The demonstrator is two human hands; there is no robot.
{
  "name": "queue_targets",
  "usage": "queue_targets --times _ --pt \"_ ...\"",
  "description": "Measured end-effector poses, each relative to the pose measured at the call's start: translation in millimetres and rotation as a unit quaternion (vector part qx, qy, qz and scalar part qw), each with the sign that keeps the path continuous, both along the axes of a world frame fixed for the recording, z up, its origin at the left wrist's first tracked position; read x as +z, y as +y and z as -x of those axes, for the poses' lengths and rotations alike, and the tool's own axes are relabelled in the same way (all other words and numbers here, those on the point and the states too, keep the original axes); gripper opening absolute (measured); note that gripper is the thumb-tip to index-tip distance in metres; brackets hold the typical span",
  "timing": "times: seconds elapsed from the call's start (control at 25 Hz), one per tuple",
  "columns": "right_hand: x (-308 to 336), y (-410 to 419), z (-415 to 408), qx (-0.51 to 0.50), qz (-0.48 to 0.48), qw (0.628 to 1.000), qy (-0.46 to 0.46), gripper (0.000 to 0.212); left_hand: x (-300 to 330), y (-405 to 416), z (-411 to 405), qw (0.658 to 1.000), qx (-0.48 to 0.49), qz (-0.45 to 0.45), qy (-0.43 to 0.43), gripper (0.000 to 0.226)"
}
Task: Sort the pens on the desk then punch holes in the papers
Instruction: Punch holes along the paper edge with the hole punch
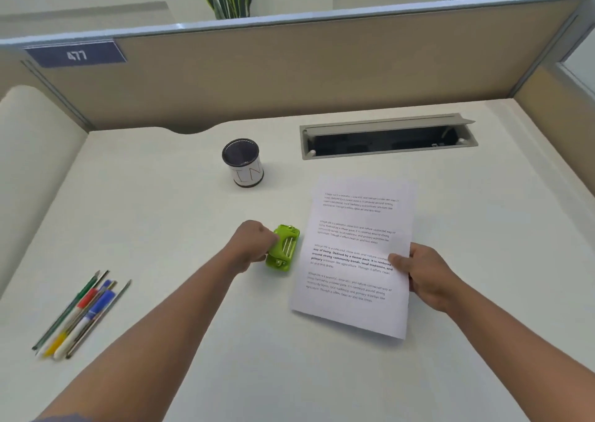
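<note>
A green hole punch (284,248) lies on the white desk (180,228) near the middle, tipped so its metal underside shows. My left hand (252,244) grips its left side with curled fingers. Just right of the punch is a printed paper sheet (355,254), its near end lifted a little off the desk. My right hand (421,275) pinches the sheet's right edge, thumb on top. Several pens (80,313) lie side by side in a neat row at the desk's near left.
A black-rimmed pen cup (244,162) with a white label stands behind the punch. An open cable tray (388,138) is sunk into the desk at the back right. Beige partition walls (289,67) enclose the desk at the back and sides.
</note>
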State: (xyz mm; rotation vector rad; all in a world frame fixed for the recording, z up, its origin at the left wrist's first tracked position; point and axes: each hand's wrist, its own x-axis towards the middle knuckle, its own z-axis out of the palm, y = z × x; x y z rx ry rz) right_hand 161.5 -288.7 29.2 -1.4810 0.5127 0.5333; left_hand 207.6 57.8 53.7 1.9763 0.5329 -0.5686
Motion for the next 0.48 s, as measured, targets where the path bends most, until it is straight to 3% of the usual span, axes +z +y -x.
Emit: queue_targets --times 0.16,0.48 --pt "4.6 -0.2 5.2 0.064 0.023 0.998 0.018 0.021 -14.6 0.7 42.2 0.998 0.048 0.052 0.0 0.009" --pt "-1.4 -1.0 11.9 0.1 0.051 0.993 0.026 0.019 -32.8 -7.3 69.1 0.995 0.08 0.057 -0.023 0.008"
